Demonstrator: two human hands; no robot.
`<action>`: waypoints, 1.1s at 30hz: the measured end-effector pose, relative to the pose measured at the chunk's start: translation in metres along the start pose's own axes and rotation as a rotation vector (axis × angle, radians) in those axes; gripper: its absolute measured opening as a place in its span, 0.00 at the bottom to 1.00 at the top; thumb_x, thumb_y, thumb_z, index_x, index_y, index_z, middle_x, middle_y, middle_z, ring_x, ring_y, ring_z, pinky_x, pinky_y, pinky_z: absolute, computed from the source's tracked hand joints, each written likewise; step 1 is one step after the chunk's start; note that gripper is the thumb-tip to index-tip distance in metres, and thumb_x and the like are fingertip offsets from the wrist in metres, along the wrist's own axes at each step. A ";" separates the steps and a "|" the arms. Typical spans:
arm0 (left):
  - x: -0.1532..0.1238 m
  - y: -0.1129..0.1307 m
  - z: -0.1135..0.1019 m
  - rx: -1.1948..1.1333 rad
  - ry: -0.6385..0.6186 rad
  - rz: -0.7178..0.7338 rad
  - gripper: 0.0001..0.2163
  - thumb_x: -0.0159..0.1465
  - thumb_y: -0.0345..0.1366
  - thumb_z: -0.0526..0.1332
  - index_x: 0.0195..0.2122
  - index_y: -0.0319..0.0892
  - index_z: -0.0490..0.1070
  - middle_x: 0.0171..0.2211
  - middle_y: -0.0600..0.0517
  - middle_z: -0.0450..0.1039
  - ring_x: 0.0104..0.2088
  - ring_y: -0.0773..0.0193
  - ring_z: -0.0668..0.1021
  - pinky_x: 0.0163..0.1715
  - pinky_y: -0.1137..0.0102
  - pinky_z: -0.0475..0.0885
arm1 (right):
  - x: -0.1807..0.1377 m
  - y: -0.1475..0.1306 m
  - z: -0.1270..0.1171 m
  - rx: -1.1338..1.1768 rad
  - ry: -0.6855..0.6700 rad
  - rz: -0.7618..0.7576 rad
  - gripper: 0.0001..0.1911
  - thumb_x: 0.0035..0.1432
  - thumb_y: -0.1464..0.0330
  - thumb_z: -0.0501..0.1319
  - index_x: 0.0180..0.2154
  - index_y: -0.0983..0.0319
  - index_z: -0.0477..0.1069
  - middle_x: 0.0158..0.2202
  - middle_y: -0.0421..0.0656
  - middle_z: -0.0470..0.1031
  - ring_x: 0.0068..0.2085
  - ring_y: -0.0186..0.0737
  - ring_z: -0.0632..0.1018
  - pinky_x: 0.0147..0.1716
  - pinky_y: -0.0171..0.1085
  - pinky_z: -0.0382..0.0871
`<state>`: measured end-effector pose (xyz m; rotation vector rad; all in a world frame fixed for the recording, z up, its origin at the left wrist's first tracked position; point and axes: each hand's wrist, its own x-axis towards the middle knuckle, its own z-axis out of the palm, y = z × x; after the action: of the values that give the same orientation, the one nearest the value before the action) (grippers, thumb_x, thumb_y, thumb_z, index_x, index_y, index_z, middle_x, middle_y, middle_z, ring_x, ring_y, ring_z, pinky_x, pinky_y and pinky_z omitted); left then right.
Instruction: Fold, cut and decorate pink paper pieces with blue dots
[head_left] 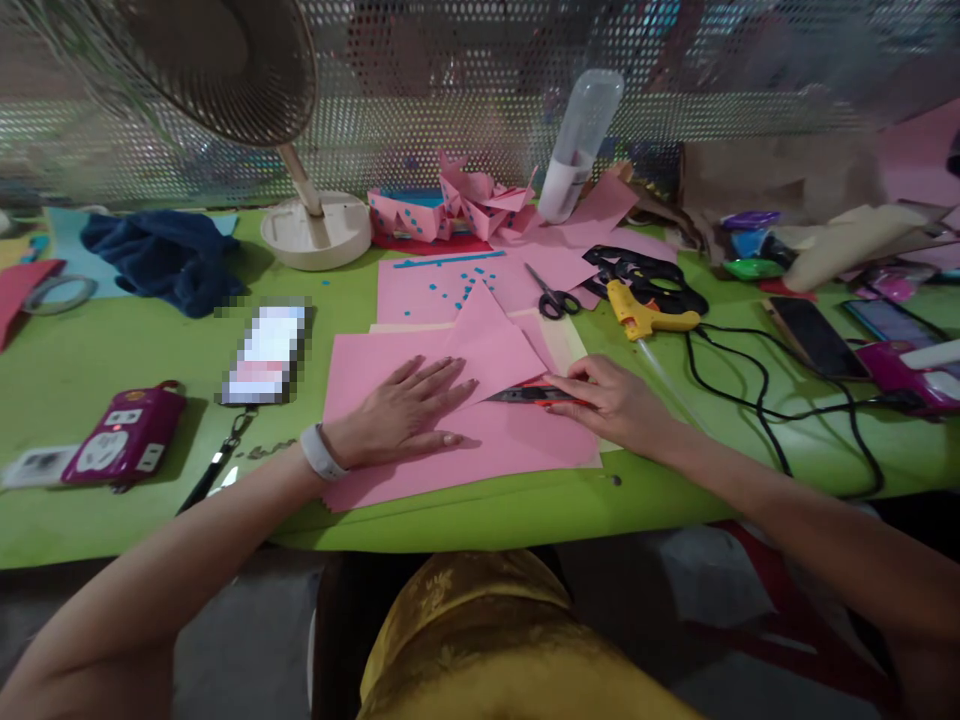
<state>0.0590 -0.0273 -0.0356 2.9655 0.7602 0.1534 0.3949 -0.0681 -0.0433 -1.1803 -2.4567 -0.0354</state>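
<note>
My left hand (405,410) lies flat with fingers spread on a large pink paper sheet (375,480). Under its fingertips is a folded pointed flap of pink paper (487,335), its tip toward the back. In my right hand (611,400) is a red-and-black utility knife (521,394), gripped between thumb and fingers. Its dark pointed end aims left, low over the sheet beside the flap's lower edge; whether it touches the paper I cannot tell. Cream paper (574,345) shows from beneath the pink sheets.
Behind lie black scissors (553,295), a yellow glue gun (645,312) with a cord, and folded pink paper pieces (480,200). A bottle (581,145) and a fan (315,235) stand at the back. Left are a phone (266,352) and a purple power socket (127,432).
</note>
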 end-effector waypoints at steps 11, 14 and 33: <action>0.001 -0.002 -0.009 -0.111 -0.045 0.007 0.32 0.70 0.54 0.46 0.70 0.51 0.38 0.71 0.50 0.37 0.70 0.53 0.47 0.67 0.54 0.40 | -0.001 -0.005 -0.002 0.039 0.002 -0.032 0.19 0.64 0.60 0.59 0.51 0.62 0.75 0.36 0.48 0.71 0.36 0.42 0.73 0.34 0.40 0.69; 0.000 -0.014 -0.018 -0.199 -0.010 -0.006 0.26 0.73 0.46 0.41 0.70 0.51 0.35 0.71 0.52 0.36 0.70 0.59 0.44 0.67 0.57 0.42 | 0.000 -0.005 -0.002 0.034 -0.009 -0.038 0.18 0.64 0.60 0.58 0.51 0.61 0.74 0.36 0.47 0.71 0.36 0.41 0.73 0.33 0.39 0.69; -0.013 -0.035 0.002 -0.111 0.048 0.013 0.21 0.73 0.39 0.42 0.66 0.48 0.56 0.68 0.51 0.53 0.68 0.62 0.56 0.67 0.57 0.47 | 0.004 -0.011 0.004 0.006 -0.028 -0.075 0.14 0.63 0.60 0.60 0.48 0.56 0.75 0.36 0.45 0.74 0.36 0.42 0.73 0.36 0.42 0.66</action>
<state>0.0313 -0.0028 -0.0422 2.8714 0.7138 0.2597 0.3833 -0.0715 -0.0444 -1.0929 -2.5232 -0.0325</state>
